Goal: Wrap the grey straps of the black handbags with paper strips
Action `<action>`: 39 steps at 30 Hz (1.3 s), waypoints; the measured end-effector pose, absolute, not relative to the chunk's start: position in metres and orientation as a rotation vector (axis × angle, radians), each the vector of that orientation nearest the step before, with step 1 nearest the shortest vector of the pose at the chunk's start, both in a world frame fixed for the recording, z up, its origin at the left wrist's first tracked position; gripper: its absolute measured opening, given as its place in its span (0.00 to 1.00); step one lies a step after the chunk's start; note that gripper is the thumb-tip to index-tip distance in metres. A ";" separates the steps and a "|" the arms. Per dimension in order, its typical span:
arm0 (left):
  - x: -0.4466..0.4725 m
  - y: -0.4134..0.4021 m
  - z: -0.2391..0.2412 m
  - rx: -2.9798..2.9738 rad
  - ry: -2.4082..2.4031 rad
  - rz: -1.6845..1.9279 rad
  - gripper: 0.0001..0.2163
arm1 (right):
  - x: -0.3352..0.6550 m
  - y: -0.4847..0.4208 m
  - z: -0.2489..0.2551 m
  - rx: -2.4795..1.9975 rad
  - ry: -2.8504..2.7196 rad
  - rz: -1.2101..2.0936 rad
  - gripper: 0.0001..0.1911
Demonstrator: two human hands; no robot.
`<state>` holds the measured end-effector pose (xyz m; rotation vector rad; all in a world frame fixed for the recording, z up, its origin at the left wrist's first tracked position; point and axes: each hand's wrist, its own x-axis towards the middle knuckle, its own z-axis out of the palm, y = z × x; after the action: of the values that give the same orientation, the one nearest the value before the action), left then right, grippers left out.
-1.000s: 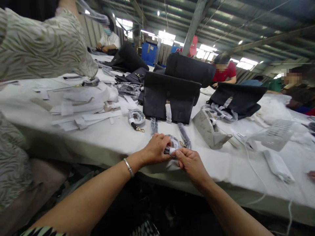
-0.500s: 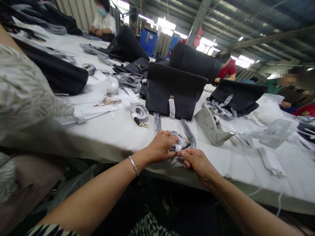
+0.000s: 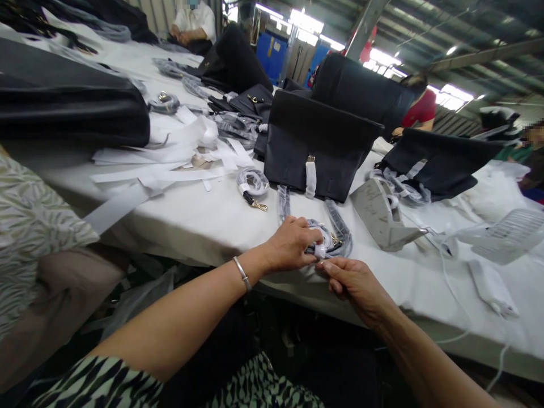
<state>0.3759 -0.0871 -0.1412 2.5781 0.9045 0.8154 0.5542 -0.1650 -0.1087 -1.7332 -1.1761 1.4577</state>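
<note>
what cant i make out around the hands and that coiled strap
All in the head view:
coiled strap, left part: behind the left hand
right hand: anything pinched at its fingertips, too small
grey dispenser: markings blurred
black bag, far left: cut off by picture's edge

The left hand (image 3: 293, 245) hides part of the coiled strap (image 3: 324, 232) under it. What the right hand (image 3: 352, 281) pinches is too small to tell. Far left of both, a bag (image 3: 72, 96) is cut off.

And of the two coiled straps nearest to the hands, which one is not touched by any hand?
The left coil, lying by itself on the white cloth; the left hand holds the other coil.
</note>
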 end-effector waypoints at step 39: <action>0.349 -0.059 -0.099 1.528 0.657 0.708 0.22 | 0.534 -0.111 -0.062 -1.440 -1.185 1.663 0.10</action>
<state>0.3489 -0.0589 -0.0985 1.5284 0.6568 0.7081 0.5345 -0.1109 -0.0620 -1.4402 -1.1855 1.6630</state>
